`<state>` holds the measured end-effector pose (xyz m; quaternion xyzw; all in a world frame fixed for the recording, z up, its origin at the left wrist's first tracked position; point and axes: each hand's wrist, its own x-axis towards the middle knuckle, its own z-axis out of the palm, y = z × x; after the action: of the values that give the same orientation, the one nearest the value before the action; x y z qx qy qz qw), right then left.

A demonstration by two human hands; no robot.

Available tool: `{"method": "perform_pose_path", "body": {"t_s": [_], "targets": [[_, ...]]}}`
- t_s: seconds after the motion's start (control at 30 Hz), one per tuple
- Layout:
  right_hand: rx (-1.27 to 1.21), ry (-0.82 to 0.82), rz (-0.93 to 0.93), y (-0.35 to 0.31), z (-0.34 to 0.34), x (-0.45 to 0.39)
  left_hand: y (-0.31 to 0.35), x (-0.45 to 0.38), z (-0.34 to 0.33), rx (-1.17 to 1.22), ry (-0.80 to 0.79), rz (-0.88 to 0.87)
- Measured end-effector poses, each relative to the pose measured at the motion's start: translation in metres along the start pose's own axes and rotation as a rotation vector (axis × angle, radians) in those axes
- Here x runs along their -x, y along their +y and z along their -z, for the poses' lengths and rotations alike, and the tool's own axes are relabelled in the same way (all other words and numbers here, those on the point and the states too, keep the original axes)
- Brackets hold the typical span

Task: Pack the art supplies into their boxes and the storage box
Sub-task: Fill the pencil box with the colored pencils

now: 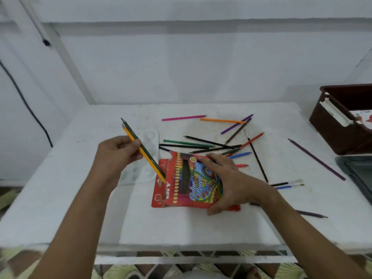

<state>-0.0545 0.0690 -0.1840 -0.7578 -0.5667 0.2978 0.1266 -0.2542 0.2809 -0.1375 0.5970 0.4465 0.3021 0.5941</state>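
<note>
My left hand (118,152) gripping two pencils (145,152) tips-down at the red pencil box (181,180) mouth, my right hand (225,182) clasping the box on the white table (181,224), loose pencils (211,143) scattered beyond, brown storage box (342,125) far right.

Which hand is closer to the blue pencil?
Right. The right hand grips the pencil box just below the blue pencil; the left hand holds two pencils far across the box.
</note>
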Motion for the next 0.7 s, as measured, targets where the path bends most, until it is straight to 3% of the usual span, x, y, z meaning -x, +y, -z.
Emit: {"method": "perform_pose_path", "body": {"t_s": [0.17, 0.37, 0.47, 0.7], "targets": [[0.063, -0.087, -0.003, -0.015, -0.020, -0.009, -0.047, 0.027, 0.010, 0.289, 0.038, 0.264], [0.112, -0.125, 0.037, -0.022, -0.033, -0.004, -0.078, 0.063, -0.009, 0.276, 0.091, 0.354], [0.165, -0.137, 0.049, -0.017, -0.038, -0.003, -0.080, 0.072, -0.014, 0.070, 0.027, 0.368], [0.161, -0.141, 0.074, -0.011, -0.037, -0.003, -0.070, 0.057, 0.004, -0.866, -0.078, 0.161]]}}
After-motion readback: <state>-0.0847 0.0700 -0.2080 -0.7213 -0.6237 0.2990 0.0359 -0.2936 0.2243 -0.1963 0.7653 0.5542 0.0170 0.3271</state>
